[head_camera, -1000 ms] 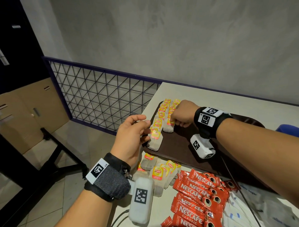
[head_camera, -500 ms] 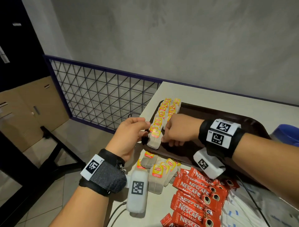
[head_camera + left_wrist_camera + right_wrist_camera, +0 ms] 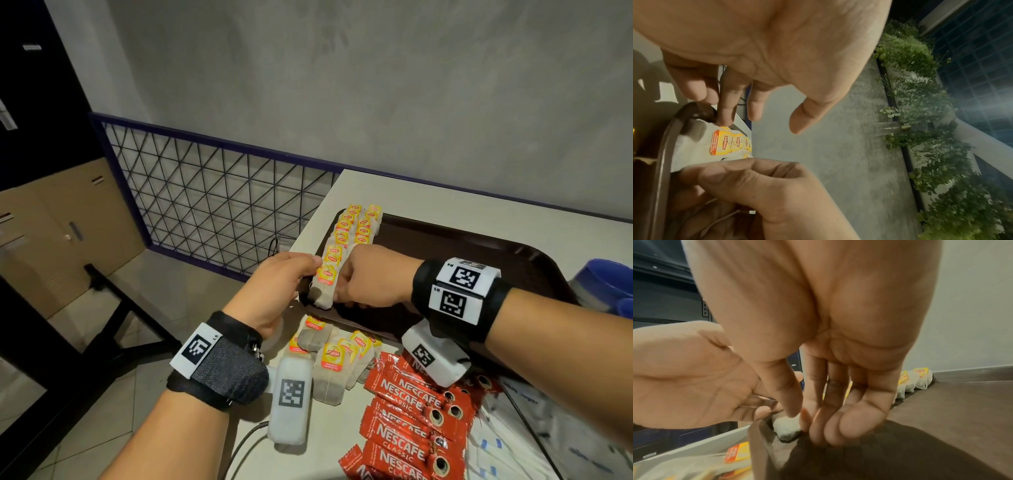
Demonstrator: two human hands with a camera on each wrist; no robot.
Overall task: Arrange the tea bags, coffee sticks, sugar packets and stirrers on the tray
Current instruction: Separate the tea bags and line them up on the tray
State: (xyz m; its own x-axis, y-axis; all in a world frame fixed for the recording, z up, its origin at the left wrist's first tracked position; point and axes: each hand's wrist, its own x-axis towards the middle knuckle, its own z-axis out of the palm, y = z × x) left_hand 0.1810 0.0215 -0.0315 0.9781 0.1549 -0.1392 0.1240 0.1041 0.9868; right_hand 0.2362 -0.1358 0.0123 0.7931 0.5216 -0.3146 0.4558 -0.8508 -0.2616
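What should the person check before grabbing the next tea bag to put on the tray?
1. Nearest yellow-tagged paper tea bag sits inside the dark brown plastic tray, at its near corner: ok.
2. That tea bag lines up with the row of tea bags behind it: ok, roughly.
3. Left hand free of the bag: not ok, a fingertip touches its edge.
4. Right hand free: not ok, its fingers press against the bag's side.
5. Loose tea bags left on the white table to pick up: ok, a small pile.
6. Red Nescafe coffee sticks on the tray: not ok, on the table.
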